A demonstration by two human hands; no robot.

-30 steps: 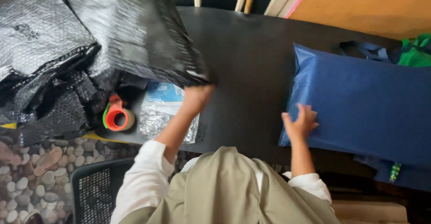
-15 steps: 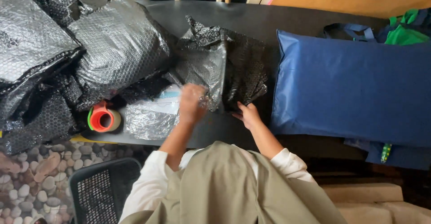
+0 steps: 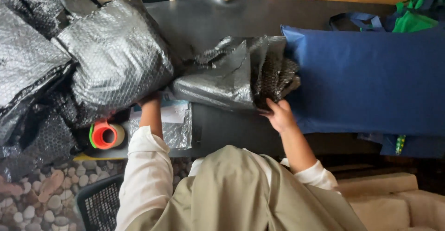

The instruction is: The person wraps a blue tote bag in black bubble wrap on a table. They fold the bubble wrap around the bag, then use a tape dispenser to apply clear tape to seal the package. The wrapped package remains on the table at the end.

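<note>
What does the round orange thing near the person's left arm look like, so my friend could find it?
Start at the big pile of black bubble-wrap bags on the left of the dark table. Just below it, at the table's near edge beside the left sleeve, sits a tape dispenser. It is the only bright thing there: an orange ring with a green rim and a pale tape roll, among black and silvery wrapping.

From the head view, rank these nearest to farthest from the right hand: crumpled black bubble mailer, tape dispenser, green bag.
1. Crumpled black bubble mailer: touching the right hand.
2. Green bag: far right corner of the table.
3. Tape dispenser: left edge, past the left arm.
</note>
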